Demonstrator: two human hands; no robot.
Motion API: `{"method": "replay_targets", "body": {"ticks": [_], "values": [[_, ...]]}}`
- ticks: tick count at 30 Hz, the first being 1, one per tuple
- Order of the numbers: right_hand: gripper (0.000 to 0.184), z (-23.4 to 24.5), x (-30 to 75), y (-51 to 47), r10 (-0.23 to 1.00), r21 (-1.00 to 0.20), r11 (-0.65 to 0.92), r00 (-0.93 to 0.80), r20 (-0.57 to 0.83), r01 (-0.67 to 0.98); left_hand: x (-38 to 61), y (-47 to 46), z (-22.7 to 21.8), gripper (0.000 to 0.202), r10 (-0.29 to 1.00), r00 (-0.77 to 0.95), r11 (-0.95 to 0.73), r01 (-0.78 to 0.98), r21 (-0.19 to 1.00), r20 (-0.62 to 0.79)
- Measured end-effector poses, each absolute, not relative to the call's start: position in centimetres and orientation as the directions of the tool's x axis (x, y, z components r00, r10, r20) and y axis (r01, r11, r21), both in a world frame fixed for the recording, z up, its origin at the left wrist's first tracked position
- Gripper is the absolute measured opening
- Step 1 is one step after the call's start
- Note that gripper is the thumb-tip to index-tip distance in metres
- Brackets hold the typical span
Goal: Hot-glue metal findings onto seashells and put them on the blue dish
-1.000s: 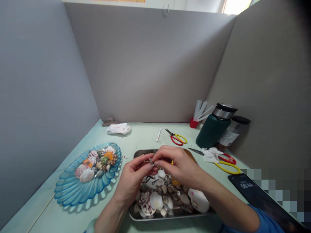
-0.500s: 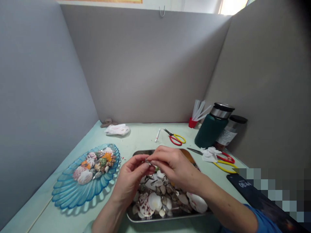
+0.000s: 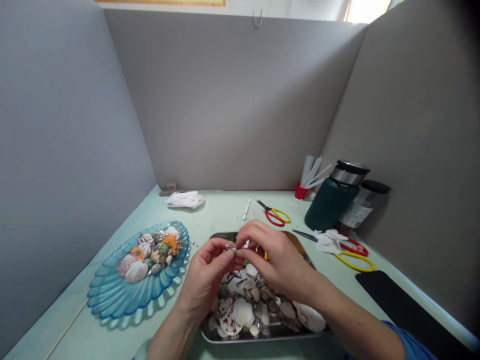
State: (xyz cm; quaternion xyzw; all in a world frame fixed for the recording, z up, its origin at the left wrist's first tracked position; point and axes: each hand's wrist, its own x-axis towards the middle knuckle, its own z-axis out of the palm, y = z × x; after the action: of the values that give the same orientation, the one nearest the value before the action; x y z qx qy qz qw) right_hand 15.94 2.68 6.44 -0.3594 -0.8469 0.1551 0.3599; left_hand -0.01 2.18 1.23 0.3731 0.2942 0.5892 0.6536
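Observation:
Both hands meet above a steel tray (image 3: 208, 336) filled with several seashells (image 3: 243, 312). My left hand (image 3: 206, 280) pinches a small silvery piece (image 3: 230, 247) between thumb and fingertips. My right hand (image 3: 272, 257) closes its fingertips on the same piece from the other side, and something yellow shows under its fingers. To the left, a blue scalloped glass plate (image 3: 112, 295) carries several coloured shells (image 3: 152, 250).
At the back lie red-and-yellow scissors (image 3: 275, 215), a white marker (image 3: 246, 209), a crumpled tissue (image 3: 184, 199) and a red cup of white sticks (image 3: 305, 182). Right side: green flask (image 3: 332, 200), dark jar (image 3: 362, 207), larger scissors under a tissue (image 3: 347, 250), black phone (image 3: 397, 305). Grey partitions enclose the desk.
The hands stay pinched together over the tray, with only slight finger shifts. The camera has shifted a little, and the phone screen is now dark.

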Motion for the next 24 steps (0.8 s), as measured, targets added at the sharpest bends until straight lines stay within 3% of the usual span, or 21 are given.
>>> {"method": "replay_targets", "body": {"ticks": [15,22,24], "values": [[0.012,6.49,16.37,2.76,0.671,-0.458,0.741,-0.563,0.482,0.491,-0.11,2.01,0.90,0.010,0.986,0.121,-0.051,-0.421,0.906,0.112],[0.018,6.35,16.17,2.70,0.752,-0.555,0.658,-0.487,0.444,0.510,-0.17,2.02,1.12,0.009,0.990,0.107,-0.032,-0.488,0.872,0.096],[0.009,6.26,16.12,2.79,0.757,-0.538,0.653,-0.486,0.436,0.533,-0.22,2.03,1.06,0.008,0.987,0.126,-0.021,-0.507,0.861,0.099]]}}
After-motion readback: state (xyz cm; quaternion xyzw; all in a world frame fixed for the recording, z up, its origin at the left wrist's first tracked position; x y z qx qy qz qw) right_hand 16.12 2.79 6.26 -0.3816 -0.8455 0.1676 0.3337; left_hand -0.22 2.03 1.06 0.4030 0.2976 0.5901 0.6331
